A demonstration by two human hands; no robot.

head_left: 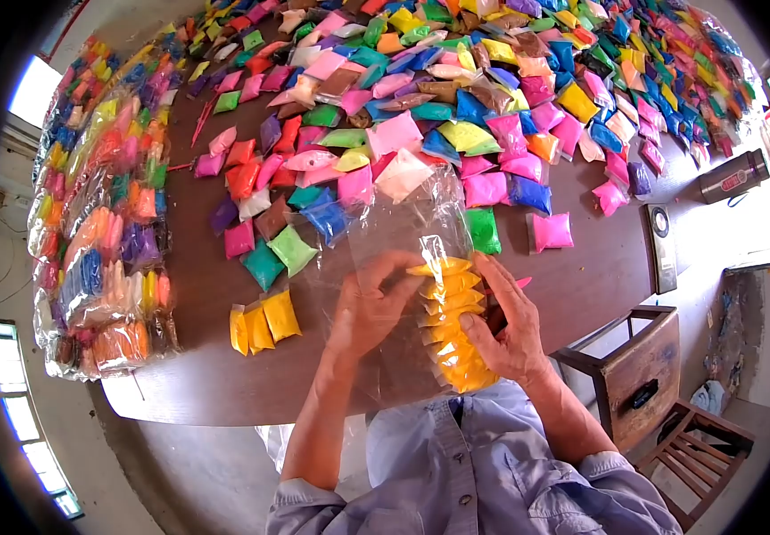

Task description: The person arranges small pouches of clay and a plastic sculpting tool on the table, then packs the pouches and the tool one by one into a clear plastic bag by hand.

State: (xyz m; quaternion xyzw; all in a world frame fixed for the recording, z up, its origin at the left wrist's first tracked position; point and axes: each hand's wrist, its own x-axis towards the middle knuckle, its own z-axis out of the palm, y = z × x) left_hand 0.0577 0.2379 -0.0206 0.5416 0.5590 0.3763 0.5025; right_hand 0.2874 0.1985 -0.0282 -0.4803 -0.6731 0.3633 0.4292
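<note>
A stacked row of small yellow packets [452,325] stands over the table's near edge, in front of my body. My right hand [511,332] is closed round the row's right side, its thumb across the packets and its fingers behind. A large clear plastic bag [385,357] spreads around the row and over my left hand [371,303]. The fingers of my left hand are bent on the film beside the top packets; I cannot tell whether they also grip a packet. Three more yellow packets [263,324] lie on the table to the left.
Many loose coloured packets [394,134] cover the far part of the brown table [197,374]. Filled clear bags [104,276] are piled along the left edge. A dark cylinder [734,176] and a flat scale-like device [660,248] lie at the right, with a wooden stool [634,374] beside the table.
</note>
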